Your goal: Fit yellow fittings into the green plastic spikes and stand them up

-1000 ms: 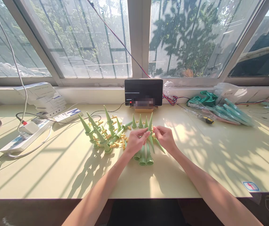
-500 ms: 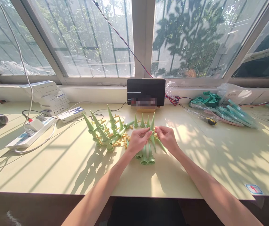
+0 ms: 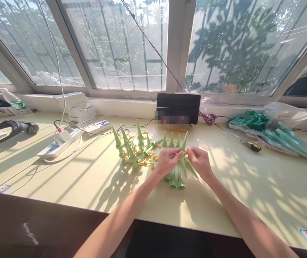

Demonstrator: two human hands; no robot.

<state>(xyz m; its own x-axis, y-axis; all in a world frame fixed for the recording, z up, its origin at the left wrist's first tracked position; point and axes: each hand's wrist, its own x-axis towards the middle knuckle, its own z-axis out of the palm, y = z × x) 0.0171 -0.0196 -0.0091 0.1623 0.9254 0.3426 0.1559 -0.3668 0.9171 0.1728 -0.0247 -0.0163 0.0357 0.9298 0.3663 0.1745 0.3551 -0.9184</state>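
My left hand (image 3: 168, 161) is closed around the middle of a green plastic watering spike (image 3: 185, 140), which stands roughly upright with its tip pointing up. Against the spike's right side, my right hand (image 3: 200, 163) pinches a small yellow valve, mostly hidden by the fingers. Several loose green spikes (image 3: 172, 182) lie below the hands, their open threaded ends toward me. Behind the left hand are small yellow valves (image 3: 152, 157) in a loose pile. Further left stands a group of spikes with yellow valves fitted (image 3: 132, 154). Short green cones (image 3: 172, 140) stand in a row beyond the hands.
A dark tablet (image 3: 178, 107) leans on a stand by the window. Left are a white power strip (image 3: 62, 145), stacked white boxes (image 3: 78, 109) and a black-handled device (image 3: 8, 130). Green plastic packets (image 3: 290, 139) and a yellow-black tool (image 3: 254, 147) lie right.
The camera view has swung left, so everything appears further right and more of the table's left end shows. Both hands keep the same grip at the spike.
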